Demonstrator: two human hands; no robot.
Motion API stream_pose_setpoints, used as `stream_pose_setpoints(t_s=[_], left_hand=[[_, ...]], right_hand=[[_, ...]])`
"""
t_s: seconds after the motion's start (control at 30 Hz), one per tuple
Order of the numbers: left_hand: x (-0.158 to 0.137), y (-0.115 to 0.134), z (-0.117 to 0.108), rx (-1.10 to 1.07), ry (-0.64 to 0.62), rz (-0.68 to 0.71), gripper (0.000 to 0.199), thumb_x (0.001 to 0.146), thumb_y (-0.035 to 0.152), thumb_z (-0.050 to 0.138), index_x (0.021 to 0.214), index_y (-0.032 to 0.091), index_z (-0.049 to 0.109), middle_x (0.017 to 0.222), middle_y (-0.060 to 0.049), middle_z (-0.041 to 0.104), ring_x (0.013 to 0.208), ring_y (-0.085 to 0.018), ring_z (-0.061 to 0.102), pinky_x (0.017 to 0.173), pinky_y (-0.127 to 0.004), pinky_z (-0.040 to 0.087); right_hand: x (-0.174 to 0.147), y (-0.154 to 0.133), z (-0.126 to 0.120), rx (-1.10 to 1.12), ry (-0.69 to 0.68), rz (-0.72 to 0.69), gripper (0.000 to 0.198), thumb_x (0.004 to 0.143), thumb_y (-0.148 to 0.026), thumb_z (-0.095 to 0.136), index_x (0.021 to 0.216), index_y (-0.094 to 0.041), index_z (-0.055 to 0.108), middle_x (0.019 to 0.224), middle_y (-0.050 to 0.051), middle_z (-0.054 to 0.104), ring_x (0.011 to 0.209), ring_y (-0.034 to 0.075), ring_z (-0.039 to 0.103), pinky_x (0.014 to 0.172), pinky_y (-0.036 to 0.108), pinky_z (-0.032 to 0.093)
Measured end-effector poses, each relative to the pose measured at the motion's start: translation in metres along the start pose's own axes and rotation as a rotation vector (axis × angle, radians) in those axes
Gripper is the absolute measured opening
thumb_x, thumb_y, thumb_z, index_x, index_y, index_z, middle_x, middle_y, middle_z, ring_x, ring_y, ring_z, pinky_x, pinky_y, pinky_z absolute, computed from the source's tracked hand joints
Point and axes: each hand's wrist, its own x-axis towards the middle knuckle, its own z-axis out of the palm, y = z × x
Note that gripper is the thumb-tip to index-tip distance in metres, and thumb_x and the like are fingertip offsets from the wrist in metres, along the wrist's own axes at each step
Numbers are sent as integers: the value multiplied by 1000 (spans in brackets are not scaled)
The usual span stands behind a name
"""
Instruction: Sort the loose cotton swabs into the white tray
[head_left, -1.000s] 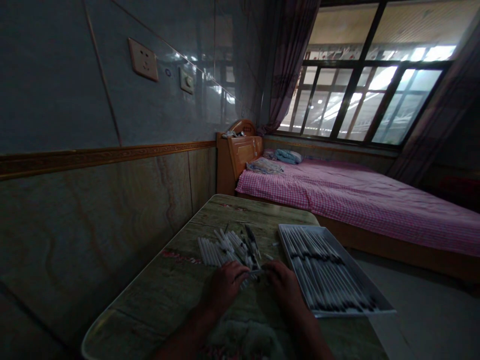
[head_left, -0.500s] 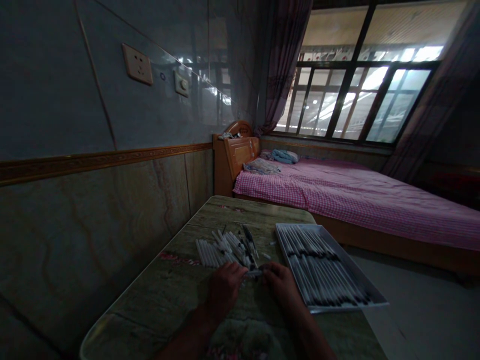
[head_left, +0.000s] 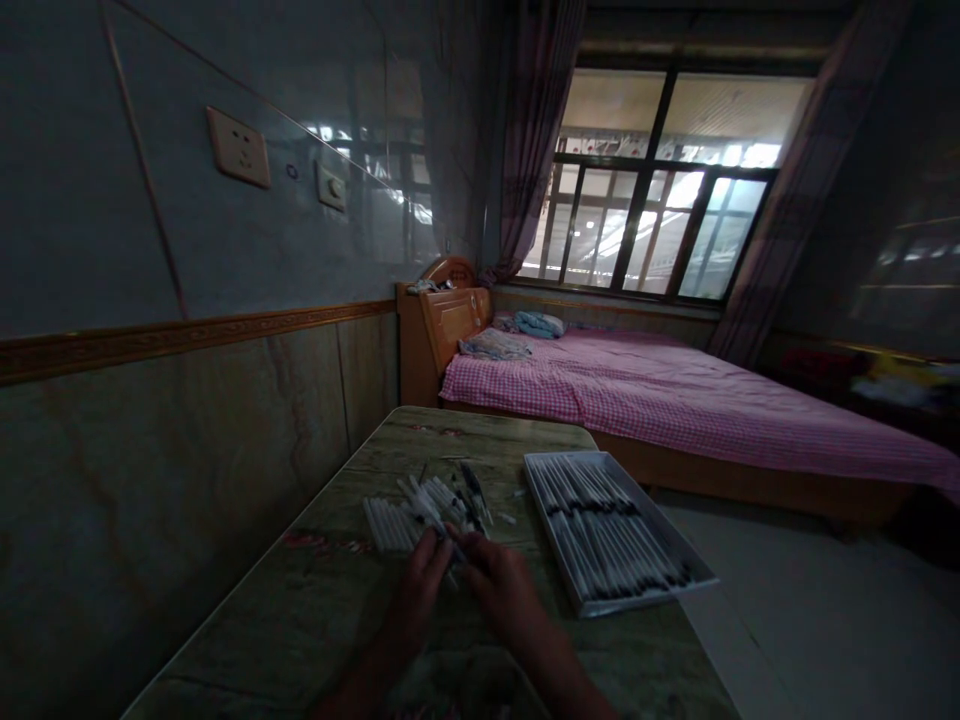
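Note:
My left hand [head_left: 421, 578] and my right hand [head_left: 496, 578] meet over the near side of the table, fingers closed. A pale, slim pen [head_left: 433, 516] slants up and away from between the fingertips; its lower part is covered by my fingers. Just beyond lies a loose pile of white pen barrels [head_left: 390, 524], some side by side, others crossed. Dark slender pen parts [head_left: 474, 486] lie at the pile's right side. To the right of my hands, a white shallow tray [head_left: 651, 604] holds two rows of pens [head_left: 630, 550] with black ends.
The marbled table [head_left: 330, 590] has a rounded far corner beside a tiled wall [head_left: 225, 440]. Beyond its far edge stands a bed [head_left: 600, 385] with a pink checked cover. Small white pieces [head_left: 507, 518] lie between pile and tray. Floor [head_left: 772, 590] shows at right.
My hands have come closer together, and the pen between them has turned from nearly level to pointing up and away. The whole view has shifted, so the tray and pile appear further left.

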Motion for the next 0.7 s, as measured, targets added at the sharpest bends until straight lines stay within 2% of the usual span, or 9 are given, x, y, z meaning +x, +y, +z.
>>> stream_pose_setpoints(t_s=[0.07,0.13,0.23,0.33,0.4,0.47,0.6,0.7], left_hand=[[0,-4,3,-28,-57,-10,37,74,50,62,96,19,62,102,-8,71,101,-26,64,92,-36,48],[-1,-8,7,-41,-114,-10,39,71,52,65,92,19,62,94,-8,73,94,-26,67,88,-37,50],[-3,-10,10,-38,-140,-2,44,71,55,65,95,19,61,90,-9,73,83,-25,69,81,-38,53],[-3,-11,7,3,-43,48,44,75,56,59,100,19,58,90,-9,73,75,-22,69,75,-36,54],[1,-12,4,45,54,87,43,77,55,56,99,19,57,86,-8,72,70,-21,68,70,-34,54],[6,-13,2,85,129,112,41,77,55,56,97,19,58,82,-6,72,65,-20,67,66,-33,53],[13,-14,0,123,189,130,40,74,54,57,93,20,59,77,-5,71,61,-19,65,61,-32,53],[13,-13,-1,150,190,132,38,75,53,57,93,20,59,76,-4,71,58,-18,64,58,-30,52]], right_hand=[[-4,-4,-7,-65,-7,16,21,81,-20,52,87,-19,72,83,2,71,77,18,64,67,23,44],[-11,-2,-22,-231,26,60,20,81,-21,54,84,-20,73,85,3,71,82,18,64,71,23,43],[-23,12,-63,-491,128,159,22,85,-25,51,87,-20,73,89,5,70,86,17,63,74,22,42],[-39,34,-120,-705,241,307,29,91,-30,44,95,-20,71,97,7,70,88,17,64,71,22,42],[-50,49,-157,-814,268,428,30,92,-31,43,101,-21,69,101,8,70,88,16,65,69,22,42],[-59,61,-185,-907,271,549,30,92,-31,42,97,-20,69,98,8,71,87,16,66,66,22,41],[-69,78,-209,-1007,202,714,29,92,-31,42,90,-20,69,93,9,72,85,20,68,60,24,40],[-70,83,-211,-1051,159,727,29,92,-32,42,89,-20,68,96,10,72,89,23,68,60,25,40]])
